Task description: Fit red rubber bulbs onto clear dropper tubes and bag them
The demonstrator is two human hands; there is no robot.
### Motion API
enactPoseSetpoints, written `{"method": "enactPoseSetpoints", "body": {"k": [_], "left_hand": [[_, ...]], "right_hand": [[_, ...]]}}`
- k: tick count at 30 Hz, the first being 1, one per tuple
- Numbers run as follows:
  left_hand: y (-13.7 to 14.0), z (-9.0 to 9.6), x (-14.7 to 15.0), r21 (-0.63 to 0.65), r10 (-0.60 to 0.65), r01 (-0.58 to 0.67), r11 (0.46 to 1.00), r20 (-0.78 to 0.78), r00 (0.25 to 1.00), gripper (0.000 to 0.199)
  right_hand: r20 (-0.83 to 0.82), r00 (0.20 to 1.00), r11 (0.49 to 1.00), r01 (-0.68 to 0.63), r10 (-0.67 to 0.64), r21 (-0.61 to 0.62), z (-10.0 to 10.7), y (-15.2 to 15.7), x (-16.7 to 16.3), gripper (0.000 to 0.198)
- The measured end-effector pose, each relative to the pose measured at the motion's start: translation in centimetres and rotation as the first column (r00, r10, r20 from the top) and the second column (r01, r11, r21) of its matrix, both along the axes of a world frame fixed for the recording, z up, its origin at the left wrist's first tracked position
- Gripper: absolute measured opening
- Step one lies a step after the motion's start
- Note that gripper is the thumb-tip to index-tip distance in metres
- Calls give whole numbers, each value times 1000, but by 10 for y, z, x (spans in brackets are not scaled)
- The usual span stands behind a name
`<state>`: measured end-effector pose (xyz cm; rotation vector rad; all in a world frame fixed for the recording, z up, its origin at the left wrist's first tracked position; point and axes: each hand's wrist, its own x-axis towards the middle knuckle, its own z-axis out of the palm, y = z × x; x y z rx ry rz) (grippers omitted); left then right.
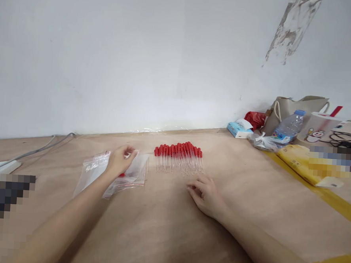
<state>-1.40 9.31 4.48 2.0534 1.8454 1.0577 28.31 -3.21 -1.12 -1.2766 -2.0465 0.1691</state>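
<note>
At the left, my left hand is over clear zip bags, its thumb and fingers pinched at the upper edge of a plastic zip bag. A small red piece shows under that hand, partly covered. Another clear zip bag lies flat beside it, partly beneath my wrist. In the middle, a row of droppers lies side by side, red rubber bulbs toward the wall and clear tubes toward me. My right hand rests just below the tube tips at the right, fingers curled together, with nothing visible in them.
Brown paper covers the table up to the white wall. At the right are a tissue pack, a water bottle, a cup with straw, a bag and a yellow packet. A cable runs along the left.
</note>
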Motion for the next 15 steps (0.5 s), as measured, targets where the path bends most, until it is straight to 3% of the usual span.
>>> {"method": "enactPoseSetpoints", "body": {"k": [2,5,10,15], "left_hand": [[-17,-12,-24,110,32,-21,994,-98,995,21],[-33,-32,-44,145,16,-1,989,-101,995,25],[-40,-48,-40,186,49,-31,982,-89,995,27],[-41,-51,-37,138,85,-63,988,-158,984,28]], "right_hand": [[26,999,999,47,-47,-17,5,3,-10,15],[105,993,992,73,-62,-104,20,16,-39,18],[204,961,920,242,-184,-309,45,59,-111,22],[201,953,858,292,-225,-422,49,99,-160,22]]}}
